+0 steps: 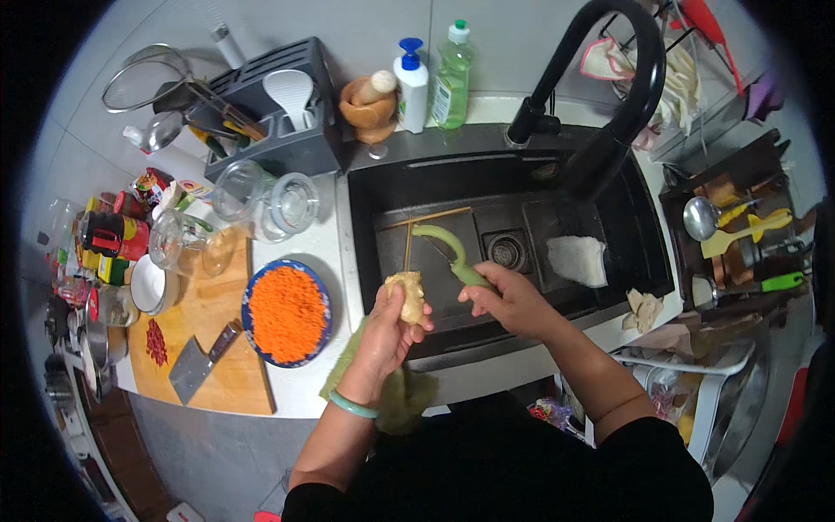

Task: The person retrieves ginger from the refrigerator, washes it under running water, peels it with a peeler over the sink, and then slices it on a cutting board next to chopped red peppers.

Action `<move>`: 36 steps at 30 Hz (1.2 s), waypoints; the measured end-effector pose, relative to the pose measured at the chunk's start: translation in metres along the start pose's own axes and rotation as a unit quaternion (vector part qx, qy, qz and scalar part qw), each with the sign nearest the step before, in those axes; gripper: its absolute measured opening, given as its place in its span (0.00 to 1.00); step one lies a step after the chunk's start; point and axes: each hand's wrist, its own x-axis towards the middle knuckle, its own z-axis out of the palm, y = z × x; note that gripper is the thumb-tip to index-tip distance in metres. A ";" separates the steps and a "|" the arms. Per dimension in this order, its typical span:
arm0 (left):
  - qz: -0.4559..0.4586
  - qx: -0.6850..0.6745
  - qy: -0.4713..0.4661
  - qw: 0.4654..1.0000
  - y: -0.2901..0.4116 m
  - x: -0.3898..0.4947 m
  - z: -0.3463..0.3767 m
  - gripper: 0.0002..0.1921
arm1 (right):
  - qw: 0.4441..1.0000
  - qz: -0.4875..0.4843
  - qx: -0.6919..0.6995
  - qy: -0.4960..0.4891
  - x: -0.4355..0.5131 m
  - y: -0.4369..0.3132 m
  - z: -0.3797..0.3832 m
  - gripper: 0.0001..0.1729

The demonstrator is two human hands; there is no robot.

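My left hand (389, 326) grips a knobbly, pale yellow piece of ginger root (407, 297) over the near left side of the black sink (450, 307). In my right hand (512, 300) is the handle of a light green, hook-shaped peeler (456, 251). Its curved frame points up and left, with a thin blade across the gap, apart from the ginger. A pair of wooden chopsticks (427, 217) lies crossed in the sink beyond both hands. Right of the drain (505, 251) rests a folded white cloth (576, 260).
A black faucet (587, 39) arches over the sink's back right. At left, a blue-rimmed bowl of chopped carrot (287, 315) stands beside a wooden cutting board (241, 385) bearing a cleaver (202, 365). Glass jars (238, 192) stand behind. A green cloth (408, 395) hangs at the front edge.
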 end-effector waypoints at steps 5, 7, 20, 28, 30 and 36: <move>-0.053 -0.057 0.090 0.993 -0.030 0.019 0.024 0.28 | 0.983 -0.052 -0.163 -0.073 -0.003 0.012 -0.026 0.21; -0.028 -0.070 0.095 0.993 -0.036 0.023 0.030 0.29 | 0.969 -0.082 -0.232 -0.039 -0.001 0.017 -0.027 0.18; 0.025 0.076 0.318 0.945 -0.052 0.042 0.051 0.29 | 0.910 -0.096 -0.402 0.013 0.007 0.035 -0.017 0.15; 0.042 0.176 0.293 0.939 -0.056 0.041 0.032 0.27 | 0.941 0.076 -0.330 -0.001 0.026 0.060 -0.041 0.20; -0.008 0.185 0.302 0.935 -0.056 0.047 0.029 0.26 | 0.951 0.042 -0.306 -0.010 0.018 0.062 -0.031 0.20; 0.147 0.249 0.295 0.910 -0.072 0.058 0.031 0.20 | 0.934 -0.058 -0.353 -0.002 0.012 0.059 -0.011 0.17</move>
